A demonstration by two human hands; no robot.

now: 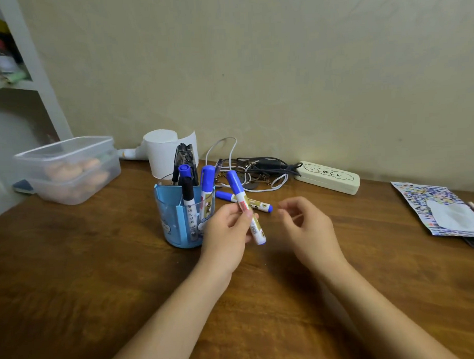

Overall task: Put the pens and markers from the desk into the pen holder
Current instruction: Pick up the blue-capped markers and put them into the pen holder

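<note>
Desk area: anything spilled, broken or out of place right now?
Nothing spilled or damaged. One blue-capped marker lies flat on the desk behind the left hand, outside the pen holder. Cables sit tangled near the wall.

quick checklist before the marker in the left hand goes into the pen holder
1. Grip on the marker: ok. The left hand pinches the blue-capped marker mid-barrel, cap end up.
2. Room in the pen holder: ok. Two markers and some dark items stand in it, with open space at the rim.
3. Holder standing upright on the desk: ok.
4. Marker over the opening: not ok. It is held to the right of the holder, tilted.
5. Right hand free: ok. It is open and empty.
6. Desk cleared of markers: not ok. One more marker lies behind the hands.
</note>
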